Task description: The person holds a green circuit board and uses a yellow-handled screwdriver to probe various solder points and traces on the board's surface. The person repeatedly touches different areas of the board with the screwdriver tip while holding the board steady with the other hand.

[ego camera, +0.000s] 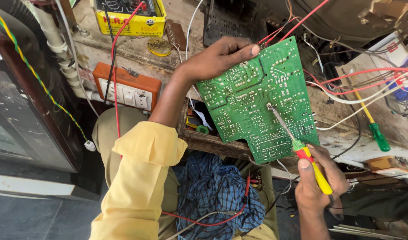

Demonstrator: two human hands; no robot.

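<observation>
My left hand (217,58) grips the top edge of a green circuit board (253,95), holding it tilted with its solder side toward me. In my right hand (317,178) is a screwdriver (308,158) with a red, yellow and green handle. Its thin metal shaft runs up and left, and the tip touches the board near its middle. Red and white wires run from the board's right edge toward the back right.
An orange switch box (126,91) sits at the bench's left edge, a yellow meter (133,18) behind it. A second, green-handled screwdriver (377,133) lies on the bench at right. A blue checked cloth (213,191) and a red lead lie in my lap. A dark cabinet (22,102) stands left.
</observation>
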